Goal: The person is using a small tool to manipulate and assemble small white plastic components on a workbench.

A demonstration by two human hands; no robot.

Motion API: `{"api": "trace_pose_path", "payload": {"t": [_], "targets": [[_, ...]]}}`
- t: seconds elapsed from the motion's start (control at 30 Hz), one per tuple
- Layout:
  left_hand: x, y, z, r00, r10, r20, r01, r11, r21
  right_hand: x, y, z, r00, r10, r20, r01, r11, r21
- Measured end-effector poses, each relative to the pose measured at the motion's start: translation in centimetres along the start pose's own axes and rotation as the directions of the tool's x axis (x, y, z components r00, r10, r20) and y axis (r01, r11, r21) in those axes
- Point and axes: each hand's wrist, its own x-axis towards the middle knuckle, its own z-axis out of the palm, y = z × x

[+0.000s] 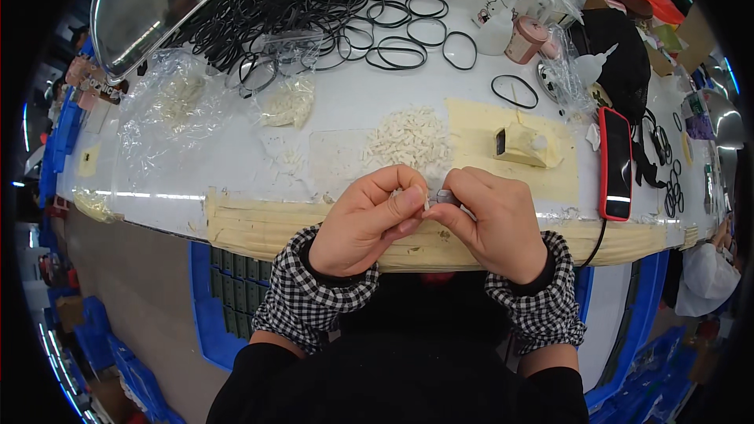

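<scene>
Near the table's front edge, my left hand point(369, 224) pinches a small white piece point(426, 205) between thumb and fingers. Close against it, my right hand point(496, 220) is closed on a small grey piece point(446, 196), mostly covered by the fingers. The two pieces are at most a short gap apart; whether they touch I cannot tell. Just beyond my hands lies a heap of small white pieces point(408, 140). A tape-wrapped yellowish block point(520, 144) with a dark end sits right of the heap, on a yellow-taped patch of the table.
Black rubber rings point(302, 8) pile up at the far left, some spreading to the middle. Clear bags of small pale pieces point(289, 102) lie left. A red-cased phone point(616, 163) with a cable, a pink cup point(526, 39) and a black bag point(616, 47) stand right. Blue trays point(206, 298) lie below.
</scene>
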Motion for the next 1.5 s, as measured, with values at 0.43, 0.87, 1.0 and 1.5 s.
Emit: {"api": "trace_pose_path", "payload": {"t": [0.43,0.87,1.0,1.5], "targets": [[0.2,0.3,0.0,0.981,0.110,-0.157,-0.132,0.982,-0.138,-0.6,0.0,-0.7,0.978,0.203,-0.045,-0.203,0.979,0.013],[0.3,-0.1,-1.0,0.956,0.171,-0.239,-0.262,0.863,-0.432,-1.4,0.5,0.0,0.986,0.146,0.084,-0.118,0.956,-0.270],[0.6,-0.4,-1.2,0.962,0.176,-0.210,-0.251,0.873,-0.418,-3.0,1.8,-0.9,0.953,0.283,-0.106,-0.277,0.959,0.065],[0.4,-0.2,-1.0,0.964,0.168,-0.205,-0.233,0.907,-0.351,-1.0,1.8,0.6,0.978,0.190,-0.089,-0.201,0.971,-0.126]]}}
